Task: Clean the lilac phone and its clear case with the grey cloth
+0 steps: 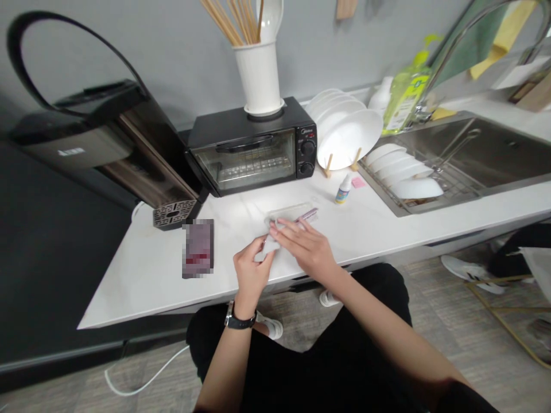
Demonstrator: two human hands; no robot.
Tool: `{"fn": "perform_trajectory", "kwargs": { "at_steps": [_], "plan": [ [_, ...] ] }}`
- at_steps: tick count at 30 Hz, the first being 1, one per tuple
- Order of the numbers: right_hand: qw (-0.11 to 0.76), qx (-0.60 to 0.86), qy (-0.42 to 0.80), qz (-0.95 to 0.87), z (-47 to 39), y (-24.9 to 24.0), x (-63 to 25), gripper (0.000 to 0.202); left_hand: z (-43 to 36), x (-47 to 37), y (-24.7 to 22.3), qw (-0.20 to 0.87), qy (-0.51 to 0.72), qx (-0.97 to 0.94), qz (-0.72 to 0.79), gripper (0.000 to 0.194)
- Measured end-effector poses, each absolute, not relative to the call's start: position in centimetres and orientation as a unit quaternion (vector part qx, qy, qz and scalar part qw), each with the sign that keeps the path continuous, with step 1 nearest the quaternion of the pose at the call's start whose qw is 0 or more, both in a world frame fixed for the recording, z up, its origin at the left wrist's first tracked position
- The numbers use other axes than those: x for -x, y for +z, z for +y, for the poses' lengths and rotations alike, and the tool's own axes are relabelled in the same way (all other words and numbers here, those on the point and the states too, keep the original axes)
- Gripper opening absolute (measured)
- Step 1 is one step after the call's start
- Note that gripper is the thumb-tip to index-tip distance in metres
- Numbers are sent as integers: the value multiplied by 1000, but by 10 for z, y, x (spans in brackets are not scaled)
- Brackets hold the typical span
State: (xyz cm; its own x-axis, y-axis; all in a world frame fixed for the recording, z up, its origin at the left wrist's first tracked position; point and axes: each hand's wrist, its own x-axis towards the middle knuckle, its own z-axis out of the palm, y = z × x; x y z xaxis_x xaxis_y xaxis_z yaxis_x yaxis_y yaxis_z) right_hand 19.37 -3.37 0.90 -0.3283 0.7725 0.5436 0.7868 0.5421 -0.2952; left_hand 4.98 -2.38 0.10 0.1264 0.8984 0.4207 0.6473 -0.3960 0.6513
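Observation:
Both my hands meet over the white counter. My left hand is closed on a small soft-looking white piece, gripped between thumb and fingers; its exact kind I cannot make out. My right hand comes from the other side, its fingers pressed together against the same piece. Just beyond the fingertips lies a clear, flat plastic tray. A slim purple-and-white stick-like item rests by it, partly behind my right hand. Farther right stand a small white spray bottle and a pink square pad.
A phone-like dark slab lies left, its surface pixelated. Behind are a drink machine, a toaster oven bearing a utensil holder, and racked plates. At right is a sink with bowls.

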Motion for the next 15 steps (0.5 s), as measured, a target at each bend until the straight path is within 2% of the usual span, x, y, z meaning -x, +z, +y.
{"fn": "perform_trajectory", "kwargs": {
  "at_steps": [3, 7, 11, 15],
  "plan": [
    [356, 532, -22, -768, -32, 14, -189, 46, -22, -55, 1, 169, 441, -704, 530, 14],
    [347, 478, -21, -807, -28, 16, -189, 49, -23, -58, 2, 166, 467, -674, 548, 14],
    [380, 557, -31, -738, -25, 15, -192, 50, -25, -57, 3, 161, 477, -672, 543, 13],
    [353, 500, -21, -791, -26, 11, -189, 53, -28, -55, 2, 161, 452, -687, 546, 14]
  ]
}}
